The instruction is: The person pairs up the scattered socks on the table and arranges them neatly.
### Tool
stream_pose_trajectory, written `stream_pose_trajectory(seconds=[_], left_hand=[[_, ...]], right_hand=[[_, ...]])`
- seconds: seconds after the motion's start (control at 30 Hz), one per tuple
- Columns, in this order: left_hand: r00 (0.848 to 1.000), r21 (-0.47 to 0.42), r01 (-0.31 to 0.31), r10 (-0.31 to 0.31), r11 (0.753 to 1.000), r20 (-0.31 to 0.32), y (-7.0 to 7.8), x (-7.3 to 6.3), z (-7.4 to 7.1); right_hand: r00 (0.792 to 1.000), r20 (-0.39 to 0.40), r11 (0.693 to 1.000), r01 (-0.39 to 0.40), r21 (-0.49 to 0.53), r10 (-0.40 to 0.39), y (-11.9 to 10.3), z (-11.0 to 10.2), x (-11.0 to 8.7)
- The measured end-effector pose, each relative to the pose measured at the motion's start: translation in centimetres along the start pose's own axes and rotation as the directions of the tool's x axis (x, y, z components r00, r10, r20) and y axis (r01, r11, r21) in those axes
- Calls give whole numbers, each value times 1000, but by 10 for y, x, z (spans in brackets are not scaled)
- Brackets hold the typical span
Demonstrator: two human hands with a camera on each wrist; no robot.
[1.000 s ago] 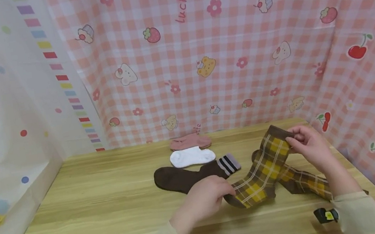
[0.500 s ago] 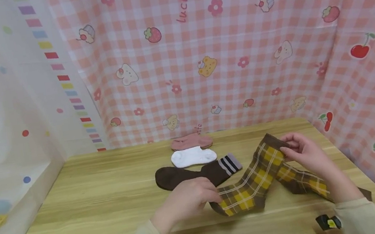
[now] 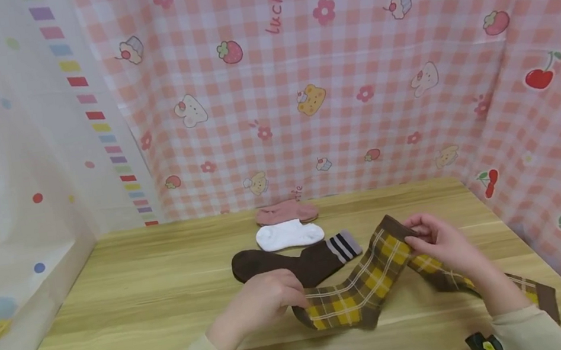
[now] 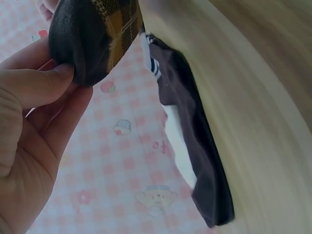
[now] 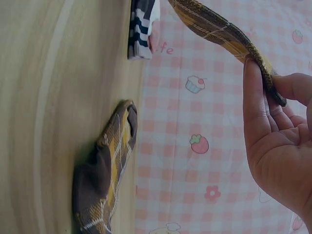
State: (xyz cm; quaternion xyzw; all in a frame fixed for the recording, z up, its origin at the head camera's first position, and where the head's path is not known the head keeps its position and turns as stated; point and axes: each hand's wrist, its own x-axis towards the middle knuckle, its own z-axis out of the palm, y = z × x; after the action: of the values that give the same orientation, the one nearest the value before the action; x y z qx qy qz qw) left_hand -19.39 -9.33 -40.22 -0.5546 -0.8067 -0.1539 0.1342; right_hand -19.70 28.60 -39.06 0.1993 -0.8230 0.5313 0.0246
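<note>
Stretched between my two hands is a brown and yellow plaid sock [image 3: 371,282], raised off the table. My left hand [image 3: 261,303] pinches its dark toe, thumb on one side and fingers on the other, as the left wrist view shows. My right hand [image 3: 441,245] pinches the brown cuff; the right wrist view has the cuff between thumb and fingers. A second plaid sock [image 5: 109,165] lies on the table beneath my right forearm, which covers part of it in the head view. Just behind my left hand lies a dark brown sock [image 3: 277,264] with a striped cuff.
Beyond the brown sock, a white sock [image 3: 289,235] and a pink sock [image 3: 286,212] lie in a row toward the back of the wooden table [image 3: 133,315]. A pink checked curtain [image 3: 267,81] hangs along the table's back edge, and more cloth hangs at both sides.
Both hands have moved left and slightly toward the front, carrying the plaid sock along. More of the second plaid sock shows to the right of my right forearm. The other socks stay put.
</note>
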Motion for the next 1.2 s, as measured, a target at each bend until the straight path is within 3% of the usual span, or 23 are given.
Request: stream_pose_trajectory(seconds=[0.3, 0.53, 0.7, 0.87, 1.2], left_hand=[[999, -87, -1, -4, 996, -52, -14, -22, -7], [996, -94, -12, 4, 995, -87, -28, -42, -10], [998, -73, 9, -13, 997, -57, -35, -53, -15], [998, -22, 59, -59, 998, 22, -38, -60, -18], [996, 102, 28, -36, 994, 86, -42, -61, -21]], right_hand=[[996, 92, 1000, -3, 29, 0, 4, 13, -4], [980, 199, 999, -3, 37, -5, 6, 27, -2], [965, 261, 998, -39, 43, 26, 10, 36, 0], [947, 319, 999, -44, 9, 39, 16, 43, 3], [930, 357, 996, -91, -6, 88, 17, 50, 8]])
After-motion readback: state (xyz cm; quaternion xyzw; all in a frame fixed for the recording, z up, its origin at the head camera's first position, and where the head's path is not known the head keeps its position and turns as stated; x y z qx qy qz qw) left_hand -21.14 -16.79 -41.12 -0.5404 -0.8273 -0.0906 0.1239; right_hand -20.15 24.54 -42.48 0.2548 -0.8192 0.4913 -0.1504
